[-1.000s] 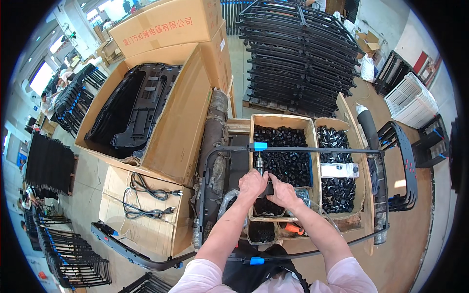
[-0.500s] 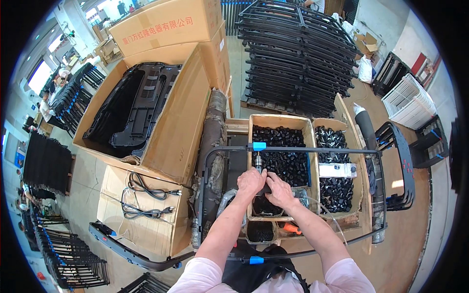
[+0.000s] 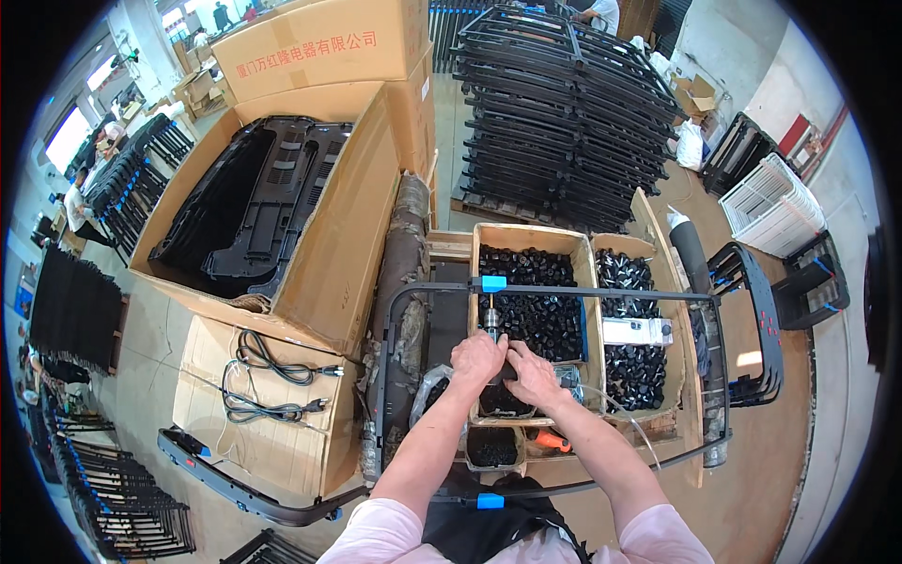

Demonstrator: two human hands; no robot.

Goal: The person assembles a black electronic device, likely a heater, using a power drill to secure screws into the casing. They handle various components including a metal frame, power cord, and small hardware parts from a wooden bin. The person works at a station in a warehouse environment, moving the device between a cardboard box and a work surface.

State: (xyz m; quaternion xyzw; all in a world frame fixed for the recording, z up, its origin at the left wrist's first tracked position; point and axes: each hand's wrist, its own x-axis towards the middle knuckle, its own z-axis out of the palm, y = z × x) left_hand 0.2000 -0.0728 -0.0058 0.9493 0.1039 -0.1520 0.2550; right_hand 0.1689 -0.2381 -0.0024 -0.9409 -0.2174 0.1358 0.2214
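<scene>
Both my hands are closed around a drill [image 3: 491, 321], whose metal chuck and thin bit point away from me. My left hand [image 3: 478, 359] wraps its left side, and my right hand [image 3: 534, 378] grips it from the right; between them they hide most of the body. The bit reaches up to the far bar of a black rectangular frame [image 3: 601, 292], at a blue piece [image 3: 492, 283] fitted on that bar. A second blue piece [image 3: 489, 501] sits on the near bar, close to my body. Whether the bit touches the bar I cannot tell.
Under the frame stand a wooden bin [image 3: 475, 254] of black caps and another bin [image 3: 689, 376] of black parts. A clear hose [image 3: 625, 414] runs beside my right forearm. A large carton [image 3: 357, 216] holds black panels; coiled black cables [image 3: 272, 376] lie left. Stacked black frames [image 3: 564, 122] rise behind.
The drill and both hands have drawn back slightly toward me, so more of the bit shows between chuck and bar. The whole view has shifted a little.
</scene>
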